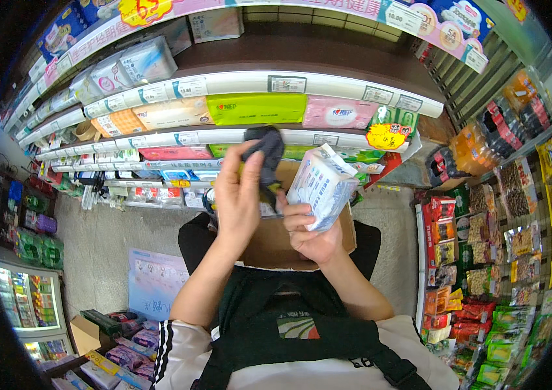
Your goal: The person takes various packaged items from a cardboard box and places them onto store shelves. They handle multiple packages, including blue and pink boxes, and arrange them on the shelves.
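In my left hand (pixel 238 194) is a crumpled black cloth (pixel 267 153), pinched between thumb and fingers and raised in front of the shelves. My right hand (pixel 316 237) grips a white-and-blue plastic-wrapped packet (pixel 323 187) from below and tilts it; the packet bears printing. The cloth hangs just left of the packet, and I cannot tell whether they touch. Beneath both hands, between my knees, stands an open cardboard box (pixel 276 241); its contents are mostly hidden.
Store shelves (pixel 315 83) rise ahead, with tissue packs (pixel 256 108) and sanitary pad packs (pixel 146 59). Racks of bagged snacks (pixel 483 229) stand at right. A printed cardboard sheet (pixel 154 278) lies on the floor at left, near boxed packs (pixel 132 356). A glass-door cooler (pixel 27 297) is farther left.
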A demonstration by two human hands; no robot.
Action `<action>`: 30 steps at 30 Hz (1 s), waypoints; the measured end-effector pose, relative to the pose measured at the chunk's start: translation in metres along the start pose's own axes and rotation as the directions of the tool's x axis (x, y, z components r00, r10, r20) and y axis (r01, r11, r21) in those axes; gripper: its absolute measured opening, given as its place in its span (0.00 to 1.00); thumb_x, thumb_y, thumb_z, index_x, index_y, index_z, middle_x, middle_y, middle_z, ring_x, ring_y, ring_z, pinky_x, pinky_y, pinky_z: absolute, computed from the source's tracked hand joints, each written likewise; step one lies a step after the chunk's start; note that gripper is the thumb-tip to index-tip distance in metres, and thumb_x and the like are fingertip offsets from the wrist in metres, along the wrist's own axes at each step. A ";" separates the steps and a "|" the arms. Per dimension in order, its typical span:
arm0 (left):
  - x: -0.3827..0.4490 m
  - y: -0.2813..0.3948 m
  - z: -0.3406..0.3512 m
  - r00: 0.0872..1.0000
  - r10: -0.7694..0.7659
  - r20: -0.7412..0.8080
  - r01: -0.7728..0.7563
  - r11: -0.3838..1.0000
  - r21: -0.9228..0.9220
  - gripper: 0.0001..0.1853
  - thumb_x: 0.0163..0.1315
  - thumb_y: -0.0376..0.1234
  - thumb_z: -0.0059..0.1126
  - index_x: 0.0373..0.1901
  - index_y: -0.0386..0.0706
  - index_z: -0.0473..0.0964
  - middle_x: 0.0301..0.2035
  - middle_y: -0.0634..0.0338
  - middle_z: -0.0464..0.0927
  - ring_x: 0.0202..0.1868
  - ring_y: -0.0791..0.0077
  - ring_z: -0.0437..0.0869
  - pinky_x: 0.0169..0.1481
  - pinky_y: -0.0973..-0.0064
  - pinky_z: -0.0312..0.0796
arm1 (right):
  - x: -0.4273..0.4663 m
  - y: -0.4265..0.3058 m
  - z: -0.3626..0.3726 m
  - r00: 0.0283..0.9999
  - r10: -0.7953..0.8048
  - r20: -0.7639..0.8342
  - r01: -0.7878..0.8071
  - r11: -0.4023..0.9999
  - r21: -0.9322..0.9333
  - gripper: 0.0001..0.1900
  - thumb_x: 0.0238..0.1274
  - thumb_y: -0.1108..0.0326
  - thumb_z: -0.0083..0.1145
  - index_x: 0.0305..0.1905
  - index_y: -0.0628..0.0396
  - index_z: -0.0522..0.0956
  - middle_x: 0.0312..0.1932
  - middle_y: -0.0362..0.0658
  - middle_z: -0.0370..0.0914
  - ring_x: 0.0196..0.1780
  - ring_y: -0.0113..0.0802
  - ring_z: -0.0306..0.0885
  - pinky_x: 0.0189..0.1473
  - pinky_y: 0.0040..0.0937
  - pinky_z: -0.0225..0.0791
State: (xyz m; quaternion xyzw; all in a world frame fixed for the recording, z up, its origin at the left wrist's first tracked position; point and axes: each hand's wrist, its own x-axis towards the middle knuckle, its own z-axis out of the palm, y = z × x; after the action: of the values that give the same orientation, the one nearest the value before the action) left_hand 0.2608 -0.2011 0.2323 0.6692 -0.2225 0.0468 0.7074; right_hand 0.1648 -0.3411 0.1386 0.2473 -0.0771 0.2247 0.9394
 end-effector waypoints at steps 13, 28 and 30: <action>-0.072 -0.012 0.030 0.384 0.455 0.803 -0.795 0.605 0.037 0.18 0.56 0.31 0.60 0.49 0.42 0.82 0.60 0.57 0.77 0.65 0.55 0.77 0.68 0.60 0.73 | -0.023 -0.063 -0.052 0.994 0.098 -0.041 -0.104 0.980 -0.167 0.37 0.75 0.39 0.44 0.77 0.54 0.60 0.52 0.43 0.74 0.51 0.37 0.72 0.58 0.35 0.65; -0.083 0.002 0.004 0.684 0.115 0.721 -0.149 0.989 -0.016 0.16 0.61 0.18 0.56 0.48 0.40 0.81 0.43 0.51 0.77 0.48 0.54 0.84 0.50 0.62 0.79 | -0.012 -0.016 0.000 0.995 -0.005 0.102 0.021 0.989 -0.149 0.41 0.71 0.47 0.58 0.78 0.61 0.58 0.26 0.31 0.66 0.29 0.22 0.63 0.43 0.24 0.55; -0.083 0.002 0.002 0.696 0.111 0.710 -0.140 0.990 -0.017 0.14 0.62 0.19 0.56 0.48 0.39 0.81 0.43 0.51 0.78 0.48 0.55 0.85 0.50 0.63 0.79 | -0.012 -0.017 -0.006 0.994 -0.014 0.107 0.029 0.991 -0.134 0.42 0.71 0.47 0.57 0.78 0.62 0.57 0.26 0.31 0.67 0.29 0.22 0.64 0.43 0.24 0.55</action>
State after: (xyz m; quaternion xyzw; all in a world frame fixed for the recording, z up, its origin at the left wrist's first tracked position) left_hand 0.1847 -0.1837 0.2031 0.6326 -0.5213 -0.1615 0.5496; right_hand 0.1620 -0.3561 0.1231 0.1953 -0.1392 0.1953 0.9509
